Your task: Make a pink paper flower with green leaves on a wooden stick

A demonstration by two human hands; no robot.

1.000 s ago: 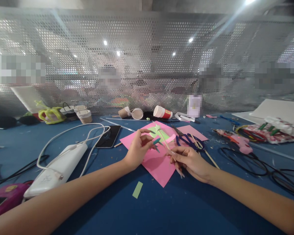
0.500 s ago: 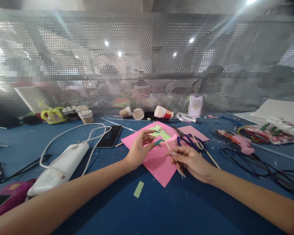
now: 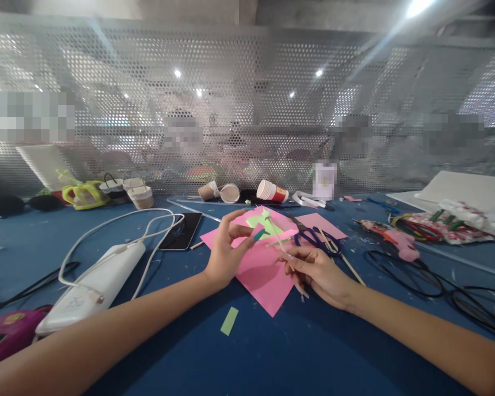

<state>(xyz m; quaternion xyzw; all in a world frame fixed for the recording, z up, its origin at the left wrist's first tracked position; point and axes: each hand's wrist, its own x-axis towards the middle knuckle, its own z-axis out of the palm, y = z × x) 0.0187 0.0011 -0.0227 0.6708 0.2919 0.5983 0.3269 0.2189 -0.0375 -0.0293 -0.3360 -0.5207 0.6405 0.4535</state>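
My right hand (image 3: 319, 272) pinches the lower part of a thin pale stick (image 3: 277, 235). A small light green paper shape (image 3: 266, 214), perhaps a star, sits on the stick's top end. Just left of it my left hand (image 3: 225, 250) is held with thumb and fingers apart, and nothing shows between them. Below both hands lies a square pink paper sheet (image 3: 268, 289) with a light green paper piece (image 3: 253, 221) on it. Dark blue-handled scissors (image 3: 337, 247) rest beyond my right hand. A small green paper strip (image 3: 230, 321) lies on the blue table nearer me.
On the left are a white power strip (image 3: 93, 286) with a cable, a phone (image 3: 181, 231) and a magenta tool (image 3: 14, 333). A pink glue gun (image 3: 404, 245) with black cord lies right. Paper cups (image 3: 272, 191) line the back by a perforated metal screen (image 3: 247, 137).
My left hand has drawn back from the green shape and its fingers have spread. My right hand keeps the stick in nearly the same place. The view has shifted slightly.
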